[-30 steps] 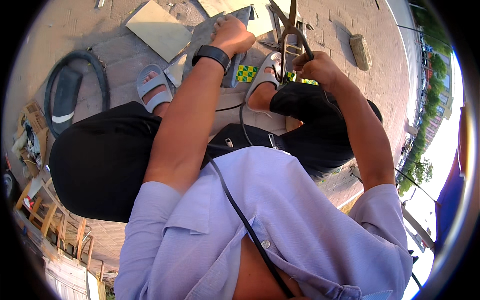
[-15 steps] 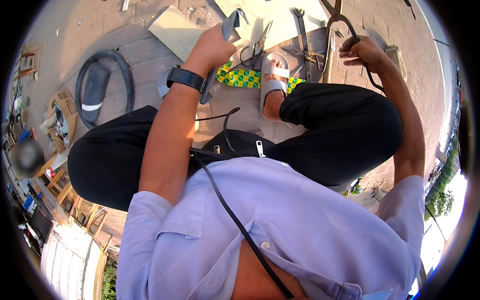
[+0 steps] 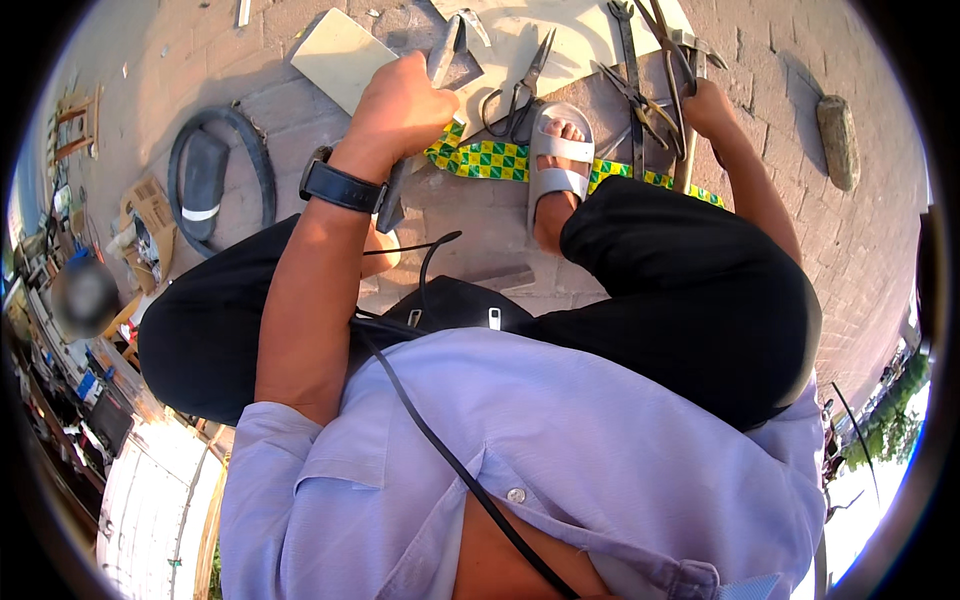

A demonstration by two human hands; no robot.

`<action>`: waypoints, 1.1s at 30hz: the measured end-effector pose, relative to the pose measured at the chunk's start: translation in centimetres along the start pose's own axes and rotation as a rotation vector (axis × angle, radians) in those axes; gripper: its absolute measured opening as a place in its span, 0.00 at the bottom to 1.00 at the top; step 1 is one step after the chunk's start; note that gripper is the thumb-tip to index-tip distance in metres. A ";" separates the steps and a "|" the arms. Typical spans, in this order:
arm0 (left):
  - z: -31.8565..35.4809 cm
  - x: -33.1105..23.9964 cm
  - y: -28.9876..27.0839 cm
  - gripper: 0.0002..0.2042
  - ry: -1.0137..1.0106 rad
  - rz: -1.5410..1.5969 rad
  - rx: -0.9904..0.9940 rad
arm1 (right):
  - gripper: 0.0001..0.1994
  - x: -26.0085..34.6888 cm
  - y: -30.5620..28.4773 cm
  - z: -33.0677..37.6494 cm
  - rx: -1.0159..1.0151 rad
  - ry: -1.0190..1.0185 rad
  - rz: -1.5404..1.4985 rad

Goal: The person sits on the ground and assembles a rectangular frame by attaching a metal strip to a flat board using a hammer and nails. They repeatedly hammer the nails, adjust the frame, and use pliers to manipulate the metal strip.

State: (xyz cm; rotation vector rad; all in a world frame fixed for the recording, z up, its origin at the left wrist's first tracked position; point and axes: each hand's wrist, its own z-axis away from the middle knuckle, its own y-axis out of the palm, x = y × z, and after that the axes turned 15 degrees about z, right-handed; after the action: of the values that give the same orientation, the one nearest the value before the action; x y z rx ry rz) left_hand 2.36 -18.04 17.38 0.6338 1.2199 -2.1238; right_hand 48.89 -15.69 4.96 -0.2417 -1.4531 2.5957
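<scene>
In the head view, the left grip (image 3: 405,106) is clamped on a grey sheet (image 3: 391,207) that shows beyond and below it. The right grip (image 3: 708,108) is at the handles of large shears (image 3: 669,45); whether it is closed cannot be told. Between the grips lie scissors (image 3: 526,85) and pliers (image 3: 634,97).

Brick-paved gnd (image 3: 850,260): blk rubber tube (image 3: 267,175) on L, cardbd box (image 3: 148,203) left of it; pale bds (image 3: 340,60) far ctr; grn/yel checked strip (image 3: 490,162) nearer; stone (image 3: 838,143) on R.
</scene>
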 end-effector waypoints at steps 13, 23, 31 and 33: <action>0.0 -1.4 0.5 0.19 0.036 -0.016 0.009 | 0.22 21.9 5.9 6.5 0.089 -0.347 0.056; 0.1 -1.3 0.7 0.18 0.072 -0.020 -0.002 | 0.33 24.7 6.0 7.8 0.108 -0.303 -0.018; 0.5 -1.6 0.6 0.18 0.056 -0.010 -0.009 | 0.31 25.7 10.6 6.9 0.026 -0.194 -0.214; 0.4 -1.1 0.4 0.18 0.058 -0.005 -0.011 | 0.28 25.2 10.3 6.7 0.036 -0.137 -0.305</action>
State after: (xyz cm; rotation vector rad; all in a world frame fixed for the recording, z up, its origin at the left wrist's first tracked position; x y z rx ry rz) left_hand 3.39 -18.24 18.02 0.6933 1.2643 -2.1147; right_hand 22.31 -21.15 -1.99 0.1544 -1.3604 2.4249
